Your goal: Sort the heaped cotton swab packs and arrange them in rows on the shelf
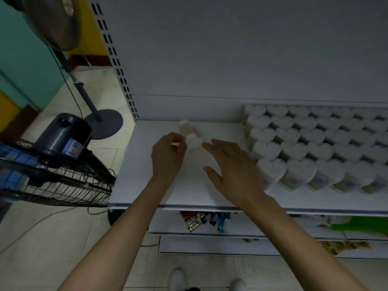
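Note:
Several heart-shaped cotton swab packs (310, 141) stand in neat rows on the right part of the white shelf (147, 185). A blurred loose pack (190, 133) lies on its side toward the back of the shelf's left part. My left hand (168, 154) has curled fingers that pinch the near end of that pack. My right hand (233, 171) hovers with spread, straight fingers just right of the loose pack and left of the rows, holding nothing.
A standing fan (52, 24) with a round base (104, 123) is on the floor at left. Nearer, a second fan (54, 162) with a wire cage stands beside the shelf's left end. Snack packets (201, 220) and a green item (361, 225) sit on lower shelves.

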A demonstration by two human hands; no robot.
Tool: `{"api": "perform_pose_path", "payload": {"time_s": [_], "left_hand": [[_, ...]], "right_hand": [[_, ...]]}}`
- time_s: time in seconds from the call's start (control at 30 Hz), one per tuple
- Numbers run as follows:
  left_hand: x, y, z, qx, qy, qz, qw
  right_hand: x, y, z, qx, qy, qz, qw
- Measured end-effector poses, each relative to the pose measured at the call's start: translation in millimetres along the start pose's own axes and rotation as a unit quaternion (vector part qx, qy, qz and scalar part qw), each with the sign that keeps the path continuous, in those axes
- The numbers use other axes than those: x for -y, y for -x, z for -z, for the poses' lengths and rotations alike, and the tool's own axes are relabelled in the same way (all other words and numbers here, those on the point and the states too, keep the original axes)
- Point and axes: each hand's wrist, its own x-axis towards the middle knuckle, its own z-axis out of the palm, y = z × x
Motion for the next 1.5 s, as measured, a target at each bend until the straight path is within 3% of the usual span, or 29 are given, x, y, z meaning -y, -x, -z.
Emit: {"api": "perform_pose_path", "payload": {"time_s": [0.07, 0.17, 0.3, 0.4, 0.57, 0.67, 0.73, 0.8, 0.87, 0.9, 0.97, 1.03, 1.17, 1.3, 1.5], "left_hand": [[-5.1, -0.8, 1.0, 0.012, 0.003, -0.005, 1.0], [-8.1, -3.4, -1.3, 0.034, -0.007, -0.004, 0.999], [-7.7, 10.8, -4.2, 0.067, 0.0, 0.012, 0.998], [-4.2, 17.2, -1.2, 0.08, 0.033, 0.047, 0.995], [-3.1, 16.8, 13.9, 0.06, 0.059, 0.019, 0.996], [-10.4, 11.4, 11.9, 0.077, -0.031, -0.06, 0.995], [-20.7, 15.6, 2.9, 0.15, -0.013, -0.038, 0.988], [-28.1, 26.6, -8.2, 0.174, 0.032, 0.016, 0.984], [-29.4, 34.1, -19.4, 0.141, 0.052, 0.037, 0.988], [-29.9, 34.7, -24.9, 0.127, 0.052, 0.032, 0.99], [-30.9, 32.3, -34.3, 0.109, 0.032, 0.023, 0.993], [-27.3, 33.2, -41.5, 0.115, 0.022, 0.017, 0.993], [-13.9, 50.6, -43.8, 0.174, -0.036, -0.018, 0.984], [-8.7, 51.0, -45.8, 0.141, -0.069, -0.071, 0.985], [-2.7, 46.7, -47.6, 0.131, -0.073, -0.083, 0.985]], "right_hand": [[1.5, -15.9, -1.2, 0.079, 0.023, 0.002, 0.997], [-3.8, -48.9, -23.1, 0.155, 0.017, -0.073, 0.985], [-10.0, -82.6, -56.3, 0.145, -0.079, -0.2, 0.966], [-5.7, -92.8, -72.2, 0.102, -0.048, -0.189, 0.975], [-0.6, -96.9, -55.2, 0.102, -0.19, -0.16, 0.963], [-10.6, -93.4, -9.8, 0.183, -0.227, -0.143, 0.946], [-16.5, -93.1, 17.4, 0.266, -0.195, -0.137, 0.934], [-20.8, -88.9, 29.1, 0.299, -0.119, -0.144, 0.936], [-17.8, -73.8, 30.9, 0.232, -0.008, -0.108, 0.967], [-14.3, -63.3, 28.9, 0.155, 0.044, -0.042, 0.986], [-8.5, -41.9, 20.0, 0.029, 0.111, 0.089, 0.989], [-12.3, -30.6, 11.9, 0.022, 0.148, 0.123, 0.981], [-30.6, -46.6, 7.5, 0.054, 0.194, 0.077, 0.976], [-45.9, -79.5, 10.2, 0.121, 0.23, -0.008, 0.966], [-66.5, -95.7, 12.0, 0.148, 0.218, -0.07, 0.962]]}}
